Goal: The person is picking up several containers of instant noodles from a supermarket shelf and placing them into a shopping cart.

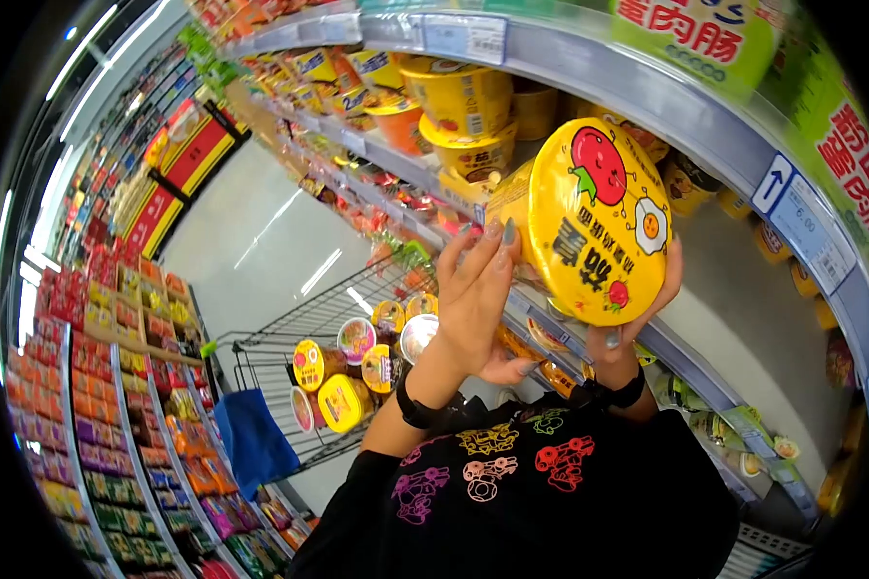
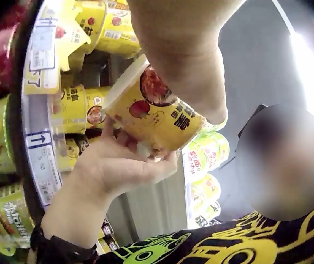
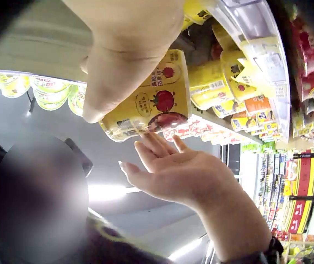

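A yellow noodle cup (image 1: 599,222) is tilted in front of the shelf, its lid with a tomato and an egg facing the head camera. My right hand (image 1: 637,333) grips it around the side; the left wrist view shows that hand (image 2: 118,165) curled round the cup (image 2: 154,110). My left hand (image 1: 478,299) is at the cup's other side, fingers extended, fingertips at its wall. In the right wrist view the left palm (image 3: 184,176) faces up beneath the cup (image 3: 157,99), fingers spread and nearly straight.
Stacked yellow cups (image 1: 459,96) stand on the shelf behind. A shopping cart (image 1: 290,318) holding several cups and a blue cloth (image 1: 254,434) is at the left. Beyond it is a shelf of packaged goods (image 1: 97,415). A price rail (image 1: 782,183) curves along the right.
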Tool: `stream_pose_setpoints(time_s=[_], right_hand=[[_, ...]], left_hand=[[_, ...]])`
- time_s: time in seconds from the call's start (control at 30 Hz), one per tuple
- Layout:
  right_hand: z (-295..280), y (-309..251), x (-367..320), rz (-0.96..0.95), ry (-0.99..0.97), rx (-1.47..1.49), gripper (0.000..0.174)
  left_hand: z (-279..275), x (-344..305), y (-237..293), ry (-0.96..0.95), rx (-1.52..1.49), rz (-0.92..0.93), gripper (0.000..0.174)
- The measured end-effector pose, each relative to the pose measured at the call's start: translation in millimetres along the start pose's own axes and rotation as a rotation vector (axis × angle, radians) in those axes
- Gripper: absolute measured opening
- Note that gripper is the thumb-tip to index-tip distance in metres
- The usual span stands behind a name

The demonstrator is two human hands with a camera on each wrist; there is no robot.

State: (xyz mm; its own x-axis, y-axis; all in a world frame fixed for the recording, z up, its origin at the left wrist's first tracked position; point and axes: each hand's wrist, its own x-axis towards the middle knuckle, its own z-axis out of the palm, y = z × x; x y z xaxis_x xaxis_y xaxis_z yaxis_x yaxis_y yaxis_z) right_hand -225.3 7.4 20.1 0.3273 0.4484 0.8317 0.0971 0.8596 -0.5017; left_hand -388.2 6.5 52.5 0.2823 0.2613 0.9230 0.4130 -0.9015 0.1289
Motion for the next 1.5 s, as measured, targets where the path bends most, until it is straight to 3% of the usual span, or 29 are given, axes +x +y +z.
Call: stream_pose_setpoints(time_s=[0.13, 0.17, 0.3, 0.4, 0.43, 0.53, 0.57, 0.67, 0.77, 0.87, 1.0, 1.2, 1.4, 1.5], right_hand=[[9.7, -2.5, 11.8, 0.29, 0.009, 0.246, 0.087], [7.7, 1.1, 15.7, 0.316, -0.07, 0.376, 0.078], [-0.6, 19.2, 22.6, 0.385, -0.262, 0.427, 0.072], [-3.9, 32.8, 17.0, 0.635, -0.338, 0.48, 0.068], [-4.7, 41.5, 9.4, 0.646, -0.316, 0.528, 0.059], [-14.8, 46.5, 12.8, 0.832, -0.511, 0.569, 0.054], [-8.7, 48.9, 10.0, 0.772, -0.458, 0.464, 0.052], [-17.5, 44.3, 18.6, 0.932, -0.511, 0.588, 0.05], [-12.8, 43.8, 17.8, 0.916, -0.459, 0.568, 0.044], [-14.1, 46.2, 19.2, 0.938, -0.473, 0.568, 0.043], [-12.6, 47.5, 17.3, 0.986, -0.472, 0.487, 0.043], [-10.1, 52.2, 18.9, 0.977, -0.601, 0.397, 0.038], [-6.3, 48.6, 20.5, 0.984, -0.617, 0.327, 0.04], [-7.1, 49.4, 17.9, 0.972, -0.608, 0.309, 0.04]], left_hand=[[-24.2, 1.6, 4.0, -0.111, 0.112, 0.007, 0.077], [-31.7, 4.3, 2.3, -0.133, 0.154, 0.049, 0.079], [-62.3, 23.2, 3.7, -0.25, 0.255, 0.014, 0.089], [-62.3, 25.0, -6.9, -0.254, 0.161, -0.024, 0.095], [-59.2, 25.2, -10.5, -0.276, 0.091, -0.086, 0.101], [-47.5, 24.1, -22.5, -0.229, -0.014, -0.247, 0.094], [-44.3, 23.4, -24.4, -0.21, -0.048, -0.298, 0.091], [-32.3, 19.4, -28.9, -0.11, -0.253, -0.443, 0.085], [-15.2, 19.5, -28.6, 0.068, -0.602, -0.508, 0.075], [-17.2, 26.5, -27.4, 0.006, -0.503, -0.586, 0.068], [-14.4, 26.9, -28.9, 0.083, -0.704, -0.717, 0.061], [-22.2, 24.0, -33.3, 0.067, -0.783, -0.723, 0.057], [-26.6, 20.7, -34.4, 0.041, -0.75, -0.778, 0.056], [-27.4, 15.2, -37.1, 0.02, -0.722, -0.718, 0.055]])
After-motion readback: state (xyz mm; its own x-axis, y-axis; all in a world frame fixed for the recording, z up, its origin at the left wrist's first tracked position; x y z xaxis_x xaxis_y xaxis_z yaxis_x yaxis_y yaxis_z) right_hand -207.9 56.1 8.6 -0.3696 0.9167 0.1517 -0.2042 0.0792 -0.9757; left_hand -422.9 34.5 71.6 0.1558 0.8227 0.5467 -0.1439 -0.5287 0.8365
